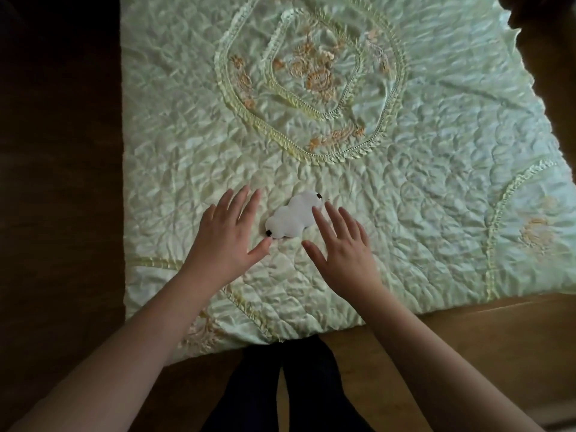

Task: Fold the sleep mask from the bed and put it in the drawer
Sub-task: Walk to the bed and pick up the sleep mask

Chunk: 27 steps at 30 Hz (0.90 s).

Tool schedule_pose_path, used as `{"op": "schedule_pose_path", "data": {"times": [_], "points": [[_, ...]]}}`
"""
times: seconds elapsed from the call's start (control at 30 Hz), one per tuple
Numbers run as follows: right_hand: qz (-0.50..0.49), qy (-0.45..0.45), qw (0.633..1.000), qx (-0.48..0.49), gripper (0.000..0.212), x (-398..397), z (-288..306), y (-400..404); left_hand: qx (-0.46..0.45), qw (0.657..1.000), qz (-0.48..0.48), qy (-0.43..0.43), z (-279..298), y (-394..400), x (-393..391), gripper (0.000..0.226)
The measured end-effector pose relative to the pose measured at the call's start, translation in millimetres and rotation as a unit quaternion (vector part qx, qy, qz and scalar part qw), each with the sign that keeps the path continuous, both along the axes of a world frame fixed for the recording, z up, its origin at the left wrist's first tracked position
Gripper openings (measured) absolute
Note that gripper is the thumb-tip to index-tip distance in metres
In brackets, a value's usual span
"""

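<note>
A white sleep mask (293,215) lies flat on the pale green quilted bedspread (420,188), with small black strap ends at its lower left and upper right corners. My left hand (229,233) hovers just left of it, fingers spread, thumb tip close to the mask's lower left corner. On the other side, my right hand (341,243) is spread open too, its fingertips at the mask's right edge. Neither hand holds anything. No drawer is in view.
The bedspread has a ruffled oval border with orange embroidered flowers (314,73) at its middle. Brown wooden floor (467,338) runs along the bed's near edge. My dark-clothed legs (280,388) stand at the bed's edge. Dark floor lies to the left.
</note>
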State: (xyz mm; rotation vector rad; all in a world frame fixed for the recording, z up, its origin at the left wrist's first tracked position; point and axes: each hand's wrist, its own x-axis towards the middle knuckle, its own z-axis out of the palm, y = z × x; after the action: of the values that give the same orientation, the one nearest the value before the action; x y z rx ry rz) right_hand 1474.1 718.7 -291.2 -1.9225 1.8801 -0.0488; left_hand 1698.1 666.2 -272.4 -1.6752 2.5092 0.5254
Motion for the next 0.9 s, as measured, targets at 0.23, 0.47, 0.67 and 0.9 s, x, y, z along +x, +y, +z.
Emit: {"op": "schedule_pose_path", "data": {"times": [0.23,0.47,0.67,0.9], "points": [[-0.006,-0.001,0.999,0.042,0.074,13.5,-93.0,-5.9,0.033,0.999,-0.010,0.009,-103.7,-8.8,-14.3,0.090],[-0.005,0.003,0.998,0.064,0.073,12.9,-176.3,-19.6,0.045,0.999,-0.029,-0.003,-182.0,-15.8,-26.8,0.091],[-0.089,-0.040,0.991,0.094,0.073,6.1,-223.4,-35.6,0.086,0.996,-0.020,-0.023,-223.6,-21.5,-28.0,0.095],[-0.377,-0.202,0.896,0.118,0.074,7.8,-257.9,-85.5,0.084,0.996,0.015,0.014,-238.5,-26.1,-28.4,0.090]]}}
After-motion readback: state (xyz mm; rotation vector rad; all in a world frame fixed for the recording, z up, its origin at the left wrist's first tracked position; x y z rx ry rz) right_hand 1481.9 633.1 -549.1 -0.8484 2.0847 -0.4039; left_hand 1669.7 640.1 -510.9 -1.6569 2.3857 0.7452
